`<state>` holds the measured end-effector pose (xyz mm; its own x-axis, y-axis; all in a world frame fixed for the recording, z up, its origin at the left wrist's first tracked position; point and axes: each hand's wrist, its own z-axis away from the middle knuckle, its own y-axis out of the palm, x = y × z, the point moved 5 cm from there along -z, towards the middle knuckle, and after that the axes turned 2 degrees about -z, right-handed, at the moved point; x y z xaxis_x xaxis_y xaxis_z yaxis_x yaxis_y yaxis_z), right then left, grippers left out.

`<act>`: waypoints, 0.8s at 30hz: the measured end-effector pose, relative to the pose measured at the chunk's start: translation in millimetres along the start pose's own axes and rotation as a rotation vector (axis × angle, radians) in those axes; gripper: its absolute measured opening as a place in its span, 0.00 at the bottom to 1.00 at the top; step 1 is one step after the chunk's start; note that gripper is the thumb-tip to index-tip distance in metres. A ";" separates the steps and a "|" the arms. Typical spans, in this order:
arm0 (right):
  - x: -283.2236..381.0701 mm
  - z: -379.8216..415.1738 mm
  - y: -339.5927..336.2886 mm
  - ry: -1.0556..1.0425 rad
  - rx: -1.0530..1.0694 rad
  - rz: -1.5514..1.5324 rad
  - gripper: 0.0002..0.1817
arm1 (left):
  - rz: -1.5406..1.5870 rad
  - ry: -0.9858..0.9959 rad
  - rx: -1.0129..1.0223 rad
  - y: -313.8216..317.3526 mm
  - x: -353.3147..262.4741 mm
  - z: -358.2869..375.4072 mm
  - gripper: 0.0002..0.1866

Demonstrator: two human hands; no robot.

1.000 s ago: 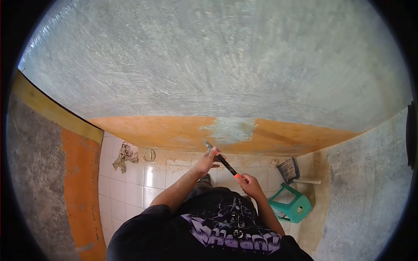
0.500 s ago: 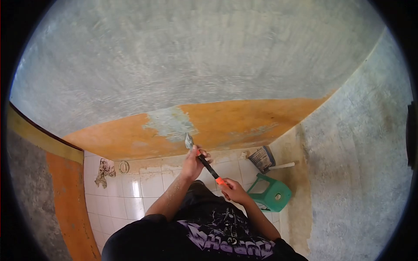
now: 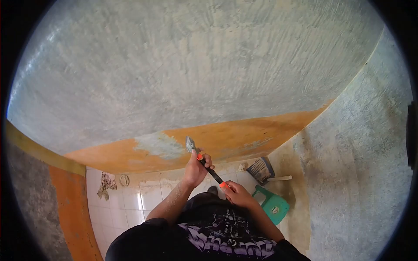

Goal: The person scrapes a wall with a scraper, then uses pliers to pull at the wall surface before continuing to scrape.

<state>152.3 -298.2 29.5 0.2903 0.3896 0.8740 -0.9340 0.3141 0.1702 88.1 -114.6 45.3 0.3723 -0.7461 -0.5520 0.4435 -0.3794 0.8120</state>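
Observation:
In front of me is a long hand tool with a black and orange handle and a narrow, pointed grey metal head. My left hand is closed around it just below the head, thumb toward the metal. The end of the handle sits in my right hand, fingers wrapped round it. The head points up and away, toward the wall, and overlaps the orange painted band in this view. To its left, a bare grey patch with ragged edges interrupts the orange paint. Pale dust speckles my left forearm.
Rough grey wall rises above the band, meeting another grey wall at right. A green plastic stool, a dark slotted basket and a pale stick stand near that corner. A crumpled cloth and a ring-shaped roll lie on white tiles.
The view has shifted and tilted, so more of the upper wall shows. Both hands keep their grip, and the tool's head now appears just right of the bare patch instead of over its lower edge.

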 end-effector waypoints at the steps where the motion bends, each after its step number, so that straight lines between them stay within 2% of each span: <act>1: 1.1 -1.8 -10.6 -0.006 -0.012 -0.014 0.13 | -0.004 -0.023 0.019 8.8 5.0 -7.9 0.22; 7: 17.0 6.8 -59.9 -0.029 -0.001 -0.090 0.14 | -0.017 -0.064 0.139 73.7 29.7 -43.4 0.24; 10: 21.4 8.6 -92.2 0.045 0.013 -0.088 0.14 | 0.042 -0.092 0.165 88.4 49.4 -59.8 0.26; 16: 43.6 25.9 -184.8 0.033 0.126 -0.037 0.13 | 0.071 -0.126 0.219 135.5 104.8 -104.7 0.27; 21: 49.9 65.1 -286.5 0.075 0.021 0.016 0.13 | 0.104 -0.284 0.288 187.7 173.7 -145.3 0.29; 22: 51.3 73.3 -306.1 0.099 -0.003 0.018 0.12 | 0.089 -0.292 0.365 194.0 186.2 -154.8 0.29; 24: 52.7 84.8 -343.5 0.069 -0.066 0.063 0.12 | 0.018 -0.338 0.287 204.9 211.0 -169.4 0.30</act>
<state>470.8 -459.1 55.7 0.2475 0.4686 0.8480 -0.9358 0.3424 0.0839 395.6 -257.1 63.0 0.0692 -0.8728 -0.4831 0.1776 -0.4657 0.8669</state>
